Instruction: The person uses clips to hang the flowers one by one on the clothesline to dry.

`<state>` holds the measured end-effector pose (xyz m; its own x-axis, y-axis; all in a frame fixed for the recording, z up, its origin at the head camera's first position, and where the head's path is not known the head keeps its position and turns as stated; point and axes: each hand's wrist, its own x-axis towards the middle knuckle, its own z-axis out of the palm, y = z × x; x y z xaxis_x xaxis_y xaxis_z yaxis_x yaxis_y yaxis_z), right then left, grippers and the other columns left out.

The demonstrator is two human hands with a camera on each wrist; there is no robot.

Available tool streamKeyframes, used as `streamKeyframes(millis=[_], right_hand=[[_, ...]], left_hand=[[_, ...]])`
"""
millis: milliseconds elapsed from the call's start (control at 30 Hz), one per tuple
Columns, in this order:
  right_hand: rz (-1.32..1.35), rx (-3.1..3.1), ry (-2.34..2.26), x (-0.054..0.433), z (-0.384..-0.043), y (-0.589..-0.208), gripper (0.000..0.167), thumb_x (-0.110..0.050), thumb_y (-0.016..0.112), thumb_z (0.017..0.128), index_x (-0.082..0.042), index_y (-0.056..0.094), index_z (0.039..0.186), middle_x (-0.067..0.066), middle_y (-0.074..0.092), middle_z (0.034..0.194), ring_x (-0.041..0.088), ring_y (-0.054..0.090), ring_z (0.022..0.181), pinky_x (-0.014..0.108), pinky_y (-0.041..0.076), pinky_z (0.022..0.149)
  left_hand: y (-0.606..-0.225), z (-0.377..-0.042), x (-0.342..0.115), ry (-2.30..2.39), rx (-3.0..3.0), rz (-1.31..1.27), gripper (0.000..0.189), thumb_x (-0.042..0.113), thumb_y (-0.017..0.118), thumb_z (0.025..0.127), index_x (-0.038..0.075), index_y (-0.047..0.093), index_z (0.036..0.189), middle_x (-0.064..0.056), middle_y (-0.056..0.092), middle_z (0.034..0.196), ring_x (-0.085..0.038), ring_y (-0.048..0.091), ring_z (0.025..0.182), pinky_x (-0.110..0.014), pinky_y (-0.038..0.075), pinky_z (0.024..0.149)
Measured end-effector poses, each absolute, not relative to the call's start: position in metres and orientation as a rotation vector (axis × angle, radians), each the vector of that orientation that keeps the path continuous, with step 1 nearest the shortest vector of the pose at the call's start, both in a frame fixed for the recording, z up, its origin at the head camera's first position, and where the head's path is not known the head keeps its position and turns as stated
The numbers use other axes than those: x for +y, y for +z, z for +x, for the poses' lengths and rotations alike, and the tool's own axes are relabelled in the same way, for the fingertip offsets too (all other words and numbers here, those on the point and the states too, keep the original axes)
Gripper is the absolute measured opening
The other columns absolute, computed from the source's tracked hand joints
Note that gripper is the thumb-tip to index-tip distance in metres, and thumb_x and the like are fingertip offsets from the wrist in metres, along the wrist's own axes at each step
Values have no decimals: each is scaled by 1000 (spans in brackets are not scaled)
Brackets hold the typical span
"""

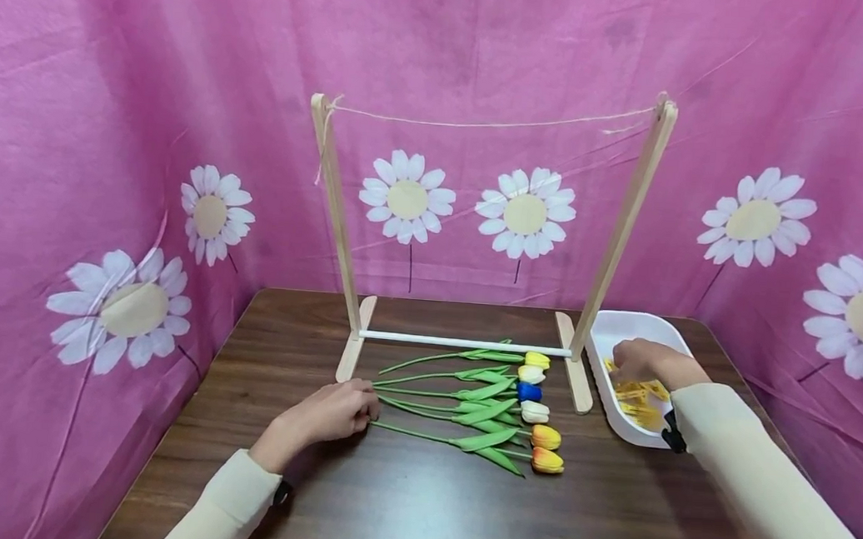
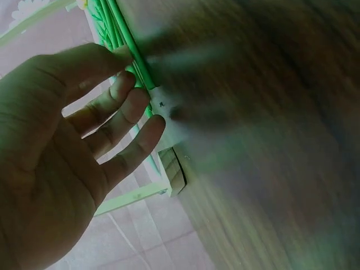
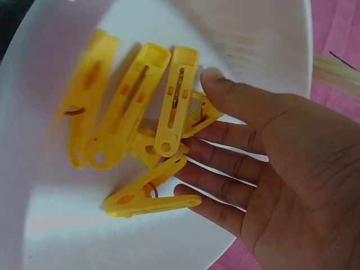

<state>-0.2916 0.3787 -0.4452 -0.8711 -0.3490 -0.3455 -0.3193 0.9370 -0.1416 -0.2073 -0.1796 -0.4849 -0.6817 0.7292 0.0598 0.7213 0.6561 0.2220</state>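
Observation:
In the head view several tulips (image 1: 480, 436) lie side by side on the table, green stems to the left, yellow, white, blue and orange-yellow heads to the right. At the stem ends rests my left hand (image 1: 335, 409); its loosely bent fingertips are beside or touching the green stems (image 2: 121, 34), with no clear grip. My right hand (image 3: 292, 152) reaches into a white tray (image 1: 607, 332) of yellow clothespins (image 3: 132, 107). Its fingers extend against and partly under the clothespins, thumb apart near one of them. Its fingertips are partly hidden by the clothespins.
A wooden frame with two posts (image 1: 624, 233) stands behind the tulips, a string (image 1: 486, 126) tied between the post tops. A white rod (image 1: 464, 344) joins its feet. Pink cloth (image 1: 477, 47) printed with daisies surrounds the brown table (image 1: 355, 498).

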Motion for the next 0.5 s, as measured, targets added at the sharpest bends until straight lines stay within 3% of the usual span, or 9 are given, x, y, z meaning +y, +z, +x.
streamKeyframes(millis=[167, 333, 500], right_hand=[[-458, 2709, -76, 378, -290, -445, 22, -21, 73, 84, -13, 55, 76, 0, 52, 72, 16, 47, 66, 31, 40, 60], [-463, 2723, -49, 374, -285, -439, 22, -20, 79, 82, -8, 62, 83, 6, 62, 80, 21, 56, 73, 36, 49, 66], [-462, 2718, -41, 374, -285, -439, 22, -18, 80, 85, -4, 63, 88, 9, 66, 84, 23, 59, 76, 40, 53, 71]], left_hand=[[-488, -206, -181, 347, 2833, 1240, 7, 11, 80, 91, 17, 75, 91, 5, 63, 94, -7, 60, 82, -25, 54, 69], [-484, -207, -178, 341, 2827, 1211, 14, 6, 77, 86, 16, 68, 85, 6, 61, 88, -5, 56, 78, -24, 52, 67], [-482, -209, -176, 447, 2770, 1098, 14, 10, 76, 87, 18, 64, 89, 11, 58, 81, -2, 51, 71, -23, 46, 63]])
